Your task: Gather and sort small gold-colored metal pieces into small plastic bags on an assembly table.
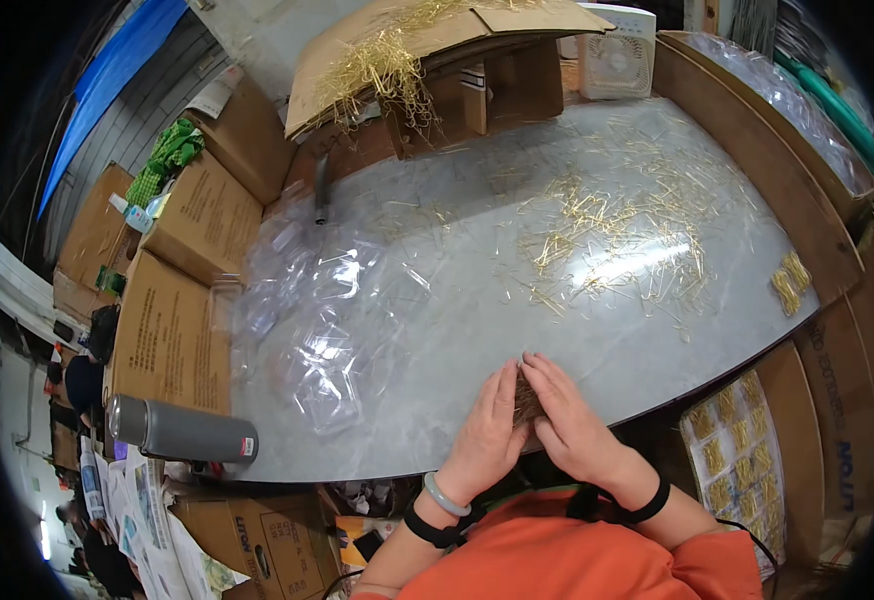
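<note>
Near the table's front edge, my left hand (pixel 485 432) and my right hand (pixel 575 428) press a bundle of thin wire pieces (pixel 526 402) between them. The bundle looks brownish, and most of it is hidden by my palms and fingers. Beyond my hands, a loose spread of thin gold wire pieces (pixel 597 235) lies over the grey marbled table top (pixel 437 350). At the table's right edge sits a small gathered bundle of gold wire (pixel 789 284).
Clear plastic trays (pixel 332 350) are heaped on the left, beside a grey bottle (pixel 185 430). Cardboard boxes (pixel 172 330) line the left side. At the back stands a cardboard shelter (pixel 467 70) topped with gold wire. Below right, a box holds gold bundles in a compartment tray (pixel 732 450).
</note>
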Available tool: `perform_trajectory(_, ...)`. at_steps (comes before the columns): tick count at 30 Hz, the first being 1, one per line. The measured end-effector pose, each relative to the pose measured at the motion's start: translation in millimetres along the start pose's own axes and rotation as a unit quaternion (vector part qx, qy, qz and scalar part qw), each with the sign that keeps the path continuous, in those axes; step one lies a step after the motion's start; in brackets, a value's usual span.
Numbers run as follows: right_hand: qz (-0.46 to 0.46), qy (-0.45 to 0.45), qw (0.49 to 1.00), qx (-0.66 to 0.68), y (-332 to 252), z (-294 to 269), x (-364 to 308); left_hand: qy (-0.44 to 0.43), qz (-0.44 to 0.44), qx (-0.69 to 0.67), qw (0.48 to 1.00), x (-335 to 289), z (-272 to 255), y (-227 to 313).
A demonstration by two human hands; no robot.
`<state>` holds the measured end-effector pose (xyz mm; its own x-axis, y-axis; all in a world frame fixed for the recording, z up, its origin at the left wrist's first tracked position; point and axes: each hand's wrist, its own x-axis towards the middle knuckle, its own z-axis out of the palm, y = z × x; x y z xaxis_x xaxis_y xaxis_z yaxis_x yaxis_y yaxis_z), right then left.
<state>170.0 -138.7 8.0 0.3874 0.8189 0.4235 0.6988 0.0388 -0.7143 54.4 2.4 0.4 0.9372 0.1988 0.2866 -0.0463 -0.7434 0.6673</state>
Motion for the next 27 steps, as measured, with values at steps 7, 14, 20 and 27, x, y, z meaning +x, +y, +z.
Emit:
perform_trajectory(7, -0.054, -0.109, 0.990, -0.073, 16, -19, 12, 0.015, 0.009, -0.062, 0.998, -1, -9, -2)
perform_trajectory(14, -0.081, -0.110, 0.980, -0.147, 8, -25, 16, -0.009, -0.062, 0.138, 0.988, -13, -40, 9)
perform_trajectory(20, -0.108, -0.151, 0.968, -0.169, 12, -20, 10, -0.009, -0.171, 0.070, 0.983, -9, -44, 16)
perform_trajectory(27, -0.104, -0.124, 0.972, -0.168, 14, -18, 5, -0.006, -0.146, 0.008, 0.989, 3, -30, 11)
